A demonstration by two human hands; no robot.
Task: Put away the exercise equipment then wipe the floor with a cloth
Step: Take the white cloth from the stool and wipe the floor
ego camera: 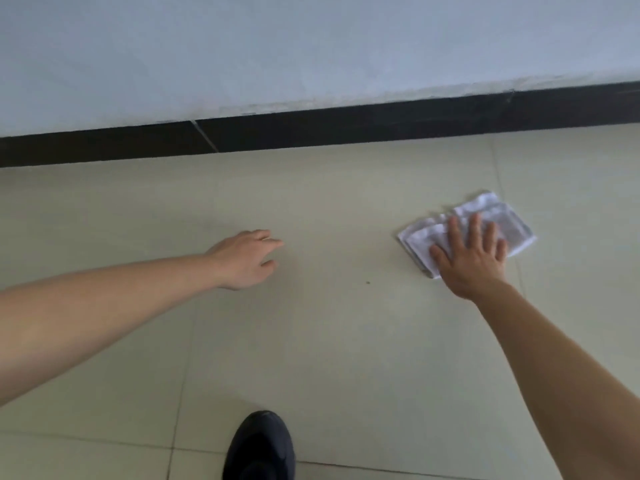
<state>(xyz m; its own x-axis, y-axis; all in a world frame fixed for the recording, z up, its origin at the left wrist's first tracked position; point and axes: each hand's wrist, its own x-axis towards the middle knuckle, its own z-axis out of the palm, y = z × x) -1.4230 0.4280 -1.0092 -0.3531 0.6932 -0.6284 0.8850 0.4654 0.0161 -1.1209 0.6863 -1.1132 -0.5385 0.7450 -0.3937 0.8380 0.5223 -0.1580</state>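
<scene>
While the right hand (472,261) is pressing flat on the cloth (509,226), its fingers (454,233) are lying straight and spread, pointing toward the wall (311,46), with none of them curling round the fabric. The cloth, white and folded, is lying on the floor (346,341) at the right of the view, short of the black skirting (346,126) and apart from it. Its long axis is running from near-left to far-right, roughly along the skirting, and the palm is covering its near corner while the far half is showing beyond the fingertips. The left hand (246,259) is hanging well apart to the left, fingers loosely curled and holding nothing; whether it is touching the floor cannot be told. A small dark speck (367,282) is sitting on the tile between the two hands, nearer the right one, to the near-left of the cloth. A dark shoe (259,448) is standing at the bottom edge. No exercise equipment is showing in view, so the work appears to be at the wiping stage. In this inspector's judgement the right hand is the one placed to act: a sweep leftward and slightly nearer, broadside to the cloth's short edge, would be carrying it over the speck. Light pressure on one corner only may be letting the folds slip or open.
</scene>
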